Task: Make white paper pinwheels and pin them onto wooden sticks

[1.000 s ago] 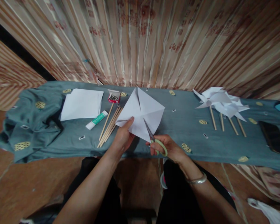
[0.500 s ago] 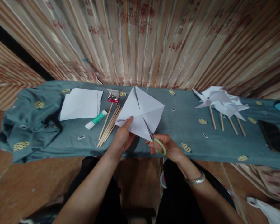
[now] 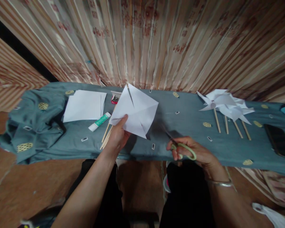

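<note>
A desk (image 3: 185, 120) draped in blue-grey cloth lies under both hands, with a stack of paper (image 3: 84, 105) beyond and left of the left hand (image 3: 117, 136). That hand pinches a white paper square (image 3: 134, 110), cut at its corners, raised above the sticks (image 3: 106, 134) and glue tube (image 3: 99, 121). The right hand (image 3: 194, 152), well apart from the square, grips green-handled scissors (image 3: 181, 148), pinwheels (image 3: 224, 103) beyond it.

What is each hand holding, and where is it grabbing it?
The left hand pinches the paper at its near left edge. The right hand holds the scissors by the green handle loops, away from the paper.
</note>
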Demonstrator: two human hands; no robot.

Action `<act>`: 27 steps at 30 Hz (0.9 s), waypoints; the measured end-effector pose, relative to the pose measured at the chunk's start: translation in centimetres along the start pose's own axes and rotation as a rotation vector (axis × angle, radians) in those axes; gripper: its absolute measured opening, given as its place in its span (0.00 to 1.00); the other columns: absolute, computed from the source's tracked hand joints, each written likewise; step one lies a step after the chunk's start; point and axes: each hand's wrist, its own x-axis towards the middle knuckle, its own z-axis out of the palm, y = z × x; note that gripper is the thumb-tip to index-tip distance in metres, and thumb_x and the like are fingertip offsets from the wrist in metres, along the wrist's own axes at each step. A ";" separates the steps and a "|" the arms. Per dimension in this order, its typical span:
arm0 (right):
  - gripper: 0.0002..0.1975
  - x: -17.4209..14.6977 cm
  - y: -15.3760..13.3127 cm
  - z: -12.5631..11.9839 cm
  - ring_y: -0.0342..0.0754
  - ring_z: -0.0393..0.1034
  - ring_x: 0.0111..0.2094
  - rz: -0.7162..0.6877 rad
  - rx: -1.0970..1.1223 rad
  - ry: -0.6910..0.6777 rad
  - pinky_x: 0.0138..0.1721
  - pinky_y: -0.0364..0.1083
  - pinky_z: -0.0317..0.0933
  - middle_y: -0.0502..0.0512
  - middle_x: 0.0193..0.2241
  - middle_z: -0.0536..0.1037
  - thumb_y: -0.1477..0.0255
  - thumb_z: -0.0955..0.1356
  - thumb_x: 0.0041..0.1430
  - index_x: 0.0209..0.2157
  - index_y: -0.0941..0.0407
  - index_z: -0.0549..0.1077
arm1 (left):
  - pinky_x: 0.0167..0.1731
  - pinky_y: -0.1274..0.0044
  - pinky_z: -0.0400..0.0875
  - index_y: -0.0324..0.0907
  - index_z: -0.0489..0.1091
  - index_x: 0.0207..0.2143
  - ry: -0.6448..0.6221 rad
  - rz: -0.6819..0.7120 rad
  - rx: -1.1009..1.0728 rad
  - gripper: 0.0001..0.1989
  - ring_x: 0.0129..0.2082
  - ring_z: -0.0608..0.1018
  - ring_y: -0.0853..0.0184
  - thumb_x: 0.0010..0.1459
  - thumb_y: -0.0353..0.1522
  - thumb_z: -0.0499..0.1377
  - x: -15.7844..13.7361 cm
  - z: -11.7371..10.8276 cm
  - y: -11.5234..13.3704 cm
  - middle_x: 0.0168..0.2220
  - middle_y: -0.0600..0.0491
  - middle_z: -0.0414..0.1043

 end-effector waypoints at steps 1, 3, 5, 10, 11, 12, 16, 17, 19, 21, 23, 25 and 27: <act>0.24 -0.1 0.2 -0.7 0.42 0.66 0.21 -0.057 0.004 0.130 0.23 0.41 0.59 0.52 0.21 0.78 0.52 0.74 0.46 0.35 0.58 0.77 | 0.41 0.78 0.76 0.40 0.73 0.47 0.001 0.002 0.011 0.14 0.31 0.81 0.70 0.60 0.23 0.56 -0.1 0.0 0.0 0.33 0.54 0.80; 0.23 0.1 0.3 -1.5 0.42 0.67 0.22 -0.243 0.037 0.477 0.27 0.42 0.62 0.51 0.24 0.79 0.52 0.75 0.45 0.36 0.56 0.77 | 0.42 0.76 0.76 0.39 0.73 0.46 -0.010 -0.016 0.054 0.14 0.33 0.82 0.68 0.59 0.23 0.56 -0.4 0.0 -0.4 0.33 0.54 0.80; 0.22 0.7 0.1 -1.8 0.44 0.70 0.27 -0.372 0.008 0.740 0.32 0.44 0.64 0.50 0.28 0.80 0.56 0.77 0.43 0.38 0.53 0.77 | 0.41 0.74 0.77 0.37 0.73 0.45 -0.030 -0.068 0.122 0.13 0.34 0.82 0.66 0.57 0.24 0.58 -0.8 -0.1 -1.4 0.34 0.52 0.80; 0.28 2.3 -0.6 -1.2 0.47 0.74 0.35 -0.398 -0.081 0.728 0.39 0.47 0.66 0.50 0.32 0.80 0.62 0.80 0.35 0.41 0.53 0.75 | 0.44 0.73 0.74 0.37 0.76 0.39 -0.106 -0.179 0.308 0.11 0.39 0.81 0.61 0.50 0.29 0.66 -1.4 -1.0 -4.5 0.36 0.49 0.81; 0.29 2.5 -0.7 -1.1 0.47 0.74 0.34 -0.373 -0.076 0.699 0.38 0.47 0.66 0.49 0.30 0.80 0.62 0.80 0.34 0.41 0.54 0.75 | 0.45 0.72 0.73 0.38 0.76 0.38 -0.126 -0.174 0.344 0.13 0.41 0.80 0.60 0.49 0.31 0.67 -1.3 -1.3 -5.0 0.38 0.48 0.81; 0.29 2.6 -0.7 -1.1 0.46 0.73 0.32 -0.350 -0.065 0.672 0.36 0.46 0.66 0.49 0.29 0.80 0.62 0.80 0.34 0.41 0.54 0.75 | 0.47 0.72 0.71 0.38 0.77 0.38 -0.144 -0.170 0.383 0.14 0.43 0.80 0.59 0.47 0.33 0.68 -1.2 -1.6 -5.3 0.40 0.48 0.80; 0.28 2.6 -0.4 -1.3 0.44 0.71 0.28 -0.280 -0.002 0.580 0.32 0.45 0.64 0.47 0.24 0.78 0.63 0.80 0.34 0.40 0.55 0.77 | 0.47 0.71 0.70 0.39 0.77 0.39 -0.197 -0.149 0.486 0.19 0.43 0.79 0.57 0.45 0.39 0.70 -0.8 -2.1 -5.4 0.41 0.47 0.80; 0.27 2.5 -0.4 -1.4 0.43 0.70 0.27 -0.265 0.023 0.570 0.31 0.44 0.64 0.46 0.23 0.78 0.63 0.80 0.33 0.39 0.55 0.77 | 0.46 0.71 0.70 0.39 0.77 0.40 -0.210 -0.148 0.470 0.20 0.42 0.80 0.57 0.45 0.40 0.70 -0.8 -1.9 -5.1 0.40 0.48 0.80; 0.26 2.6 -0.4 -1.4 0.41 0.67 0.24 -0.255 0.078 0.592 0.29 0.43 0.63 0.45 0.23 0.77 0.64 0.80 0.32 0.37 0.55 0.77 | 0.45 0.71 0.71 0.39 0.76 0.40 -0.245 -0.168 0.371 0.23 0.43 0.80 0.56 0.45 0.43 0.70 -1.0 -1.4 -4.5 0.38 0.48 0.80; 0.23 2.9 -0.4 -1.2 0.41 0.66 0.24 -0.283 0.134 0.679 0.28 0.43 0.63 0.44 0.23 0.76 0.64 0.79 0.32 0.34 0.54 0.77 | 0.47 0.69 0.72 0.39 0.76 0.40 -0.307 -0.217 0.236 0.24 0.45 0.79 0.54 0.45 0.47 0.68 -1.4 -0.7 -3.8 0.37 0.47 0.80; 0.21 3.4 -0.4 -0.8 0.41 0.66 0.23 -0.309 0.189 0.779 0.28 0.44 0.63 0.44 0.22 0.75 0.63 0.79 0.33 0.32 0.54 0.76 | 0.50 0.66 0.71 0.39 0.76 0.39 -0.381 -0.263 0.137 0.25 0.49 0.78 0.52 0.46 0.49 0.66 -1.9 0.0 -3.3 0.39 0.46 0.80; 0.20 4.1 -0.4 -0.4 0.41 0.65 0.22 -0.315 0.254 0.842 0.27 0.44 0.62 0.44 0.21 0.74 0.62 0.78 0.33 0.30 0.54 0.75 | 0.52 0.64 0.70 0.40 0.76 0.40 -0.435 -0.275 0.112 0.26 0.53 0.76 0.51 0.47 0.50 0.65 -2.4 0.5 -3.1 0.42 0.45 0.80; 0.21 4.7 -0.4 0.0 0.40 0.63 0.21 -0.311 0.333 0.870 0.26 0.43 0.61 0.44 0.21 0.73 0.63 0.79 0.31 0.29 0.54 0.75 | 0.53 0.64 0.69 0.40 0.75 0.42 -0.456 -0.242 0.116 0.27 0.55 0.74 0.51 0.46 0.49 0.67 -2.7 0.6 -3.3 0.46 0.44 0.78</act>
